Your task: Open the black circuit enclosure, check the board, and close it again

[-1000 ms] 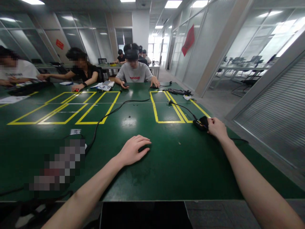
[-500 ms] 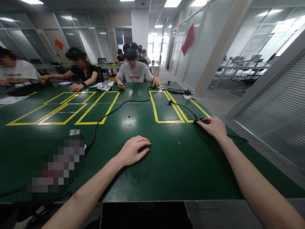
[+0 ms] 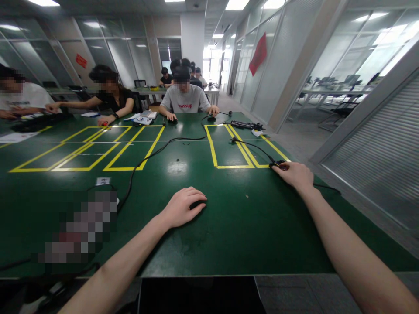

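My left hand rests palm down in the middle of the green table, its fingers curved around a small black computer mouse that it mostly covers. Farther forward on the right, my right hand grips a black power cord at a thick bunched part on the table. From there the cord runs left to a plug lying inside a yellow taped outline. Another stretch of cable leaves behind my wrist toward the right table edge. My fingers hide much of the gripped part.
A blurred-out strip-shaped object lies front left, with a long black cable crossing the table. Opposite, a person in a grey shirt has both hands on black objects. A folded black tripod-like item lies back right. More people sit left.
My right hand has shifted slightly right with the cord; my left hand stays nearly still. The person opposite has lowered the black object in one hand onto the table.
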`<state>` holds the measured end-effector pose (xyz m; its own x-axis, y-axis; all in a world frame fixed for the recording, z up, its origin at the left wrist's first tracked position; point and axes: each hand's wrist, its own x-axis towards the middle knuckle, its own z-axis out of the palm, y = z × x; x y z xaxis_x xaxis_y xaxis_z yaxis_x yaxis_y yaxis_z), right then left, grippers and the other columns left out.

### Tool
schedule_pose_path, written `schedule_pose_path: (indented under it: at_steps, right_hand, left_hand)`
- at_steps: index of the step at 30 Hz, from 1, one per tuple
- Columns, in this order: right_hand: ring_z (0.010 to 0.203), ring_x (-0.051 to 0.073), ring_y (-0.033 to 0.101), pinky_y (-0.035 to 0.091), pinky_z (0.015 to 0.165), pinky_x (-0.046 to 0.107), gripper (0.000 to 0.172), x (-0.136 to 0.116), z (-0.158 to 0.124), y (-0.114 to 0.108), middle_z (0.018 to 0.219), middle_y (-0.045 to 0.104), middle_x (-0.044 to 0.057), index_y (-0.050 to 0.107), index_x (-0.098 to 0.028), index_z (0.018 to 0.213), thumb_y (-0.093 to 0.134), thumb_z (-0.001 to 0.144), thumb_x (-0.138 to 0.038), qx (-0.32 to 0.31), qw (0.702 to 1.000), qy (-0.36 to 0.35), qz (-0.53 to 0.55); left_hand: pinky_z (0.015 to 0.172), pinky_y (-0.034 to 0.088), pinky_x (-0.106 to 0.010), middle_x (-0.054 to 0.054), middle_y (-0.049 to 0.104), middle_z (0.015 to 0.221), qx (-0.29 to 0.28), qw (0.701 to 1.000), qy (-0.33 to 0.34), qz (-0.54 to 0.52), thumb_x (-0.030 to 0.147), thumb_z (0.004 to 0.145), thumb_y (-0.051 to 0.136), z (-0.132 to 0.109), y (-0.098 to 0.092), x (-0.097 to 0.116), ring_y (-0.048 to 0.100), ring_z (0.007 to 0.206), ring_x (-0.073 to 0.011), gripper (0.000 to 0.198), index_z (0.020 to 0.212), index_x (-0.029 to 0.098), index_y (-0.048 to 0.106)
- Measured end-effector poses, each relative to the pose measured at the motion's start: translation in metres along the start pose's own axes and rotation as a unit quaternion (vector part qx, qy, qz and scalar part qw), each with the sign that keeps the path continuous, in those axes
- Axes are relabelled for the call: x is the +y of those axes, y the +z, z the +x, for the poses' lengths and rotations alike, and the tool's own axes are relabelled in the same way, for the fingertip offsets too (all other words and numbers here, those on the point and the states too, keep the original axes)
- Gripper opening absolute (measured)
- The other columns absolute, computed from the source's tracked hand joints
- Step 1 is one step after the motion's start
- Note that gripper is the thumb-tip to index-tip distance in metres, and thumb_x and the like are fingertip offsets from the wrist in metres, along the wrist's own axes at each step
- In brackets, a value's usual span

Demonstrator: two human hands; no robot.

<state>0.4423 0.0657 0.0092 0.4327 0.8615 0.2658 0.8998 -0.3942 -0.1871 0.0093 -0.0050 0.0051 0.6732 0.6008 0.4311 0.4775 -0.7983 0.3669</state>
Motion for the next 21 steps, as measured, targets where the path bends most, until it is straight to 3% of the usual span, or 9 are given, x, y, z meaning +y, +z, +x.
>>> schedule_pose_path:
  at_steps: [8,14,17,21]
  right_hand:
    - [0.085,0.034,0.072,0.053,0.062,0.038,0.04,0.008,0.006,0.003,0.092,0.078,0.012,0.083,-0.021,0.098,0.072,0.076,-0.053,-0.011,0.994,0.003,0.113]
    - [0.088,0.034,0.071,0.054,0.068,0.039,0.042,0.005,0.004,-0.002,0.093,0.077,0.013,0.08,-0.017,0.101,0.077,0.072,-0.047,-0.027,0.984,0.023,0.174]
    - [0.088,0.035,0.071,0.056,0.072,0.041,0.042,0.004,0.001,-0.007,0.091,0.077,0.013,0.078,-0.017,0.102,0.074,0.075,-0.05,0.001,0.98,0.018,0.198]
    - [0.096,0.037,0.07,0.056,0.08,0.045,0.042,0.007,0.001,-0.008,0.099,0.075,0.017,0.076,-0.015,0.106,0.07,0.081,-0.048,0.061,0.989,0.021,0.136]
  left_hand:
    - [0.091,0.057,-0.039,-0.006,0.077,0.109,0.0,1.0,0.001,-0.006,0.028,0.101,0.057,0.0,-0.001,0.0,0.071,0.101,-0.0218,0.019,0.109,0.022,0.073]
    - [0.091,0.057,-0.038,-0.006,0.078,0.108,-0.002,1.0,-0.004,-0.011,0.027,0.1,0.058,0.0,-0.001,0.0,0.07,0.102,-0.0218,0.018,0.108,0.022,0.073]
    - [0.091,0.057,-0.038,-0.005,0.078,0.108,-0.002,1.0,-0.003,-0.011,0.026,0.1,0.059,-0.001,-0.001,0.0,0.07,0.102,-0.022,0.016,0.107,0.021,0.073]
    - [0.09,0.056,-0.038,-0.005,0.078,0.108,-0.004,1.0,-0.002,-0.009,0.026,0.099,0.06,-0.001,0.0,-0.001,0.071,0.102,-0.0218,0.015,0.106,0.021,0.073]
